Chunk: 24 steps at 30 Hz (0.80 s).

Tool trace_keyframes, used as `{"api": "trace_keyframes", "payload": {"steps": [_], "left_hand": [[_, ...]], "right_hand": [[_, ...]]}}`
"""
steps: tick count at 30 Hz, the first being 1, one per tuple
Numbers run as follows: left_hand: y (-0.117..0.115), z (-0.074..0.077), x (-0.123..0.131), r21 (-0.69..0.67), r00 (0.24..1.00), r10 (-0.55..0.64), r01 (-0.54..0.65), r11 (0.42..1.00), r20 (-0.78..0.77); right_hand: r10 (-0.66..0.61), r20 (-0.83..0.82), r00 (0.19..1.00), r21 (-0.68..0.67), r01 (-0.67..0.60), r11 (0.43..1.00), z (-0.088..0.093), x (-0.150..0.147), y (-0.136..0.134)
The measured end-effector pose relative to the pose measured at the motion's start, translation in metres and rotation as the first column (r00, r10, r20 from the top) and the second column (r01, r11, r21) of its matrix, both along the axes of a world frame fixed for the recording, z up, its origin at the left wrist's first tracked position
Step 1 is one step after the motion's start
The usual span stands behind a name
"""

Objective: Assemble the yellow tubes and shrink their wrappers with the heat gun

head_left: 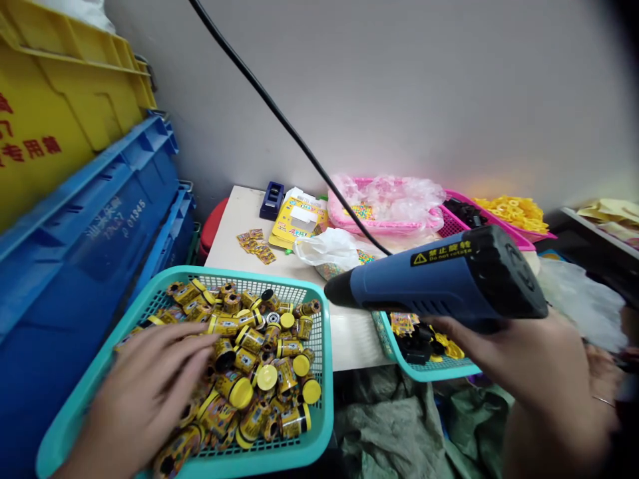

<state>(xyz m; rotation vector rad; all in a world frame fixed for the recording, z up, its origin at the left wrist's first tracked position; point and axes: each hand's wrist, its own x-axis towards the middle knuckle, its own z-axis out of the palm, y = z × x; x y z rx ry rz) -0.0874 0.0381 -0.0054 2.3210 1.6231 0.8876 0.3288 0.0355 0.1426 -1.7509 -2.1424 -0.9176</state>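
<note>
My right hand (539,362) is wrapped round the handle of a blue and black heat gun (394,279). Its black nozzle points left, above the near side of the table. A black cord (279,110) runs across the view. My left hand (150,386) reaches over a turquoise basket (327,372), fingers stretched out and a little blurred, at the small printed jars (249,339) heaped inside. Many jars have yellow lids and lie on their sides. Whether the left fingertips touch them I cannot tell.
Stacked yellow (74,80) and blue crates (100,213) line the left side. On the white table (229,226) lie a yellow box (294,223), small sachets (257,245) and a plastic bag (324,249). Pink baskets (379,226) stand behind; another turquoise basket (429,372) is right.
</note>
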Motion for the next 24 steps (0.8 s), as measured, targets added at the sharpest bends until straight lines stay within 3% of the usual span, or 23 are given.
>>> {"api": "trace_keyframes", "payload": {"steps": [2, 4, 5, 9, 12, 16, 20, 24], "left_hand": [[0.023, 0.029, 0.062, -0.019, 0.97, -0.239, 0.238, 0.971, -0.05], [0.049, 0.041, 0.113, -0.196, 0.918, -0.353, 0.319, 0.927, -0.178], [0.061, 0.04, 0.133, -0.291, 0.891, -0.374, 0.297, 0.91, -0.259], [0.094, 0.02, 0.179, -0.354, 0.854, -0.392, 0.269, 0.896, -0.342], [0.1, 0.013, 0.177, -0.367, 0.843, -0.405, 0.273, 0.889, -0.355], [0.101, 0.02, 0.144, -0.377, 0.853, -0.369, 0.225, 0.898, -0.369], [0.096, 0.02, 0.113, -0.442, 0.831, -0.415, 0.235, 0.865, -0.371], [0.075, 0.023, 0.087, -0.381, 0.915, -0.331, 0.228, 0.896, -0.232]], "right_hand": [[-0.067, 0.007, 0.998, 0.058, 0.066, 0.996, -0.002, 0.004, 0.003], [-0.117, -0.008, 0.993, 0.091, 0.117, 0.989, -0.004, 0.007, 0.005], [-0.14, -0.019, 0.99, 0.099, 0.141, 0.985, -0.004, 0.01, 0.004], [-0.18, -0.101, 0.978, 0.104, 0.19, 0.976, -0.007, 0.021, -0.006], [-0.167, -0.201, 0.965, 0.074, 0.185, 0.98, -0.01, 0.029, -0.016], [-0.094, -0.296, 0.951, 0.008, 0.101, 0.995, -0.014, 0.026, -0.02], [0.038, -0.289, 0.957, -0.05, -0.054, 0.997, -0.016, 0.005, -0.008], [0.103, -0.209, 0.972, -0.003, -0.106, 0.994, -0.016, -0.01, 0.005]]}}
